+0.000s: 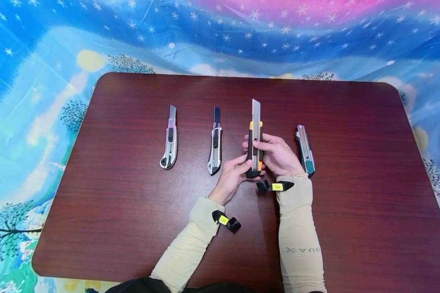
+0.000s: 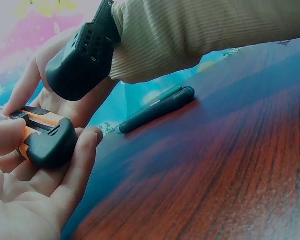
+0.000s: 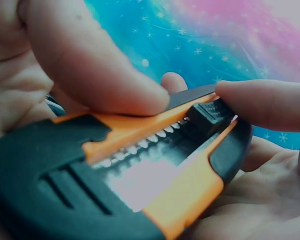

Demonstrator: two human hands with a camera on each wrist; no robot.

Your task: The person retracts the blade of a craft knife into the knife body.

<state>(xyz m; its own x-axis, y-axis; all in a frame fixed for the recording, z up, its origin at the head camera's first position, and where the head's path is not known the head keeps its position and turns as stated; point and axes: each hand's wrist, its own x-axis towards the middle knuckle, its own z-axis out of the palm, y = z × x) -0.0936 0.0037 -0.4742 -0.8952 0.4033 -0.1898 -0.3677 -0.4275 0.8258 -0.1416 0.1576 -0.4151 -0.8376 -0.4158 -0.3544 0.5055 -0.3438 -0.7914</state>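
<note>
Both hands hold a large orange-and-black utility knife (image 1: 256, 132) upright in the head view, its wide blade (image 1: 256, 110) out and pointing away from the person. The left hand (image 1: 231, 177) grips the knife's lower end, with its thumb pressed on the body. Higher up, the right hand (image 1: 278, 154) has its fingers behind the body and its thumb on the front. In the right wrist view that thumb tip touches the black slider (image 3: 210, 117). The black end cap (image 2: 52, 142) lies over the left fingers in the left wrist view.
Left of the hands lie a utility knife with a purple-tinted neck (image 1: 171, 140) and a silver-and-black one with a dark blade (image 1: 215, 148). A green-and-grey utility knife (image 1: 305, 148) lies beside the right wrist. The brown table (image 1: 132, 228) meets a printed cloth (image 1: 190, 36) behind.
</note>
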